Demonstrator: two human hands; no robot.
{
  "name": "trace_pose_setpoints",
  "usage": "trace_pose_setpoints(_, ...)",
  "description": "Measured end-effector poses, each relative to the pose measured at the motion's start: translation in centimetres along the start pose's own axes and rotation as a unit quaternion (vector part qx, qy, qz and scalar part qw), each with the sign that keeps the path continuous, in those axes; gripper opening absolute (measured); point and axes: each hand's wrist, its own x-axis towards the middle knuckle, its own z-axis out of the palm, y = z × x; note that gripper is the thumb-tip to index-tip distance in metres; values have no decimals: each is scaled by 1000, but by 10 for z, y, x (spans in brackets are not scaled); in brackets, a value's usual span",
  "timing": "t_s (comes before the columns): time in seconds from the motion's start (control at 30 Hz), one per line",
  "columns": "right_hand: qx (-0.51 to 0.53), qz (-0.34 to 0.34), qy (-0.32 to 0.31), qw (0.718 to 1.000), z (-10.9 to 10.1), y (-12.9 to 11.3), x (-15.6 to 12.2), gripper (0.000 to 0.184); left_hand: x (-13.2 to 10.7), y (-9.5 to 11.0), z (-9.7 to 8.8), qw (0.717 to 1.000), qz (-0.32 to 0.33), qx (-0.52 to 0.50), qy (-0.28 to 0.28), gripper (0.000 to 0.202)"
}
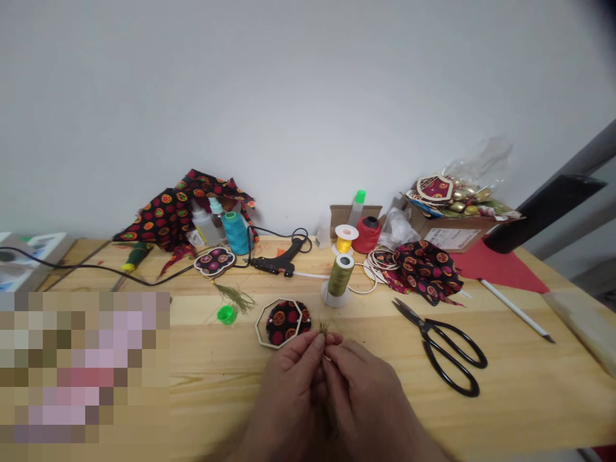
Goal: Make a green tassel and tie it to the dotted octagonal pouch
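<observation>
Both my hands meet at the front middle of the table, fingers pinched together. Between the fingertips of my left hand (293, 378) and my right hand (366, 382) is an olive-green thread tassel (323, 328); its top tuft pokes up, and strands hang down between the palms. Just beyond them stands an olive thread spool (341, 276) on a white base. Left of the fingertips lies an octagonal wooden frame (260, 321) with a round patterned fabric piece (283, 322). Black-handled scissors (426, 333) lie spread to the right.
Along the wall are a glue gun (279, 262), a teal thread cone (237, 234), a red thread cone (368, 235), patterned cloth (168, 212) and a filled cardboard box (447, 231). A tasselled ornament (214, 262) and green cap (227, 314) lie left; a white pen (517, 311) lies right.
</observation>
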Motion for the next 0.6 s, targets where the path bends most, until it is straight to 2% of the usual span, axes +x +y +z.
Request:
trace_pose_setpoints(0.13, -25, 13, -11, 1000, -7, 1, -3, 27, 1, 1, -2, 1000, 5, 25, 2, 33)
trace_pose_setpoints(0.27, -16, 30, 65, 997, -21, 11, 5, 24, 2, 1, -4, 998, 35, 53, -2, 32)
trace_pose_setpoints(0.33, 43, 70, 69, 994, -28, 17, 12, 20, 2, 0, -5, 996, 45, 75, 0, 30)
trace_pose_setpoints(0.47, 221, 159, -3, 962, -33, 27, 18, 19, 1, -2, -5, 993, 53, 104, -7, 25)
trace_pose_setpoints(0.53, 267, 181, -7, 947, -30, 28, 14, 25, 0, -2, -6, 993, 53, 102, -16, 23)
trace_pose_setpoints(0.6, 301, 195, -19, 933, -24, 27, 8, 41, 1, -2, -6, 994, 52, 90, -17, 22)
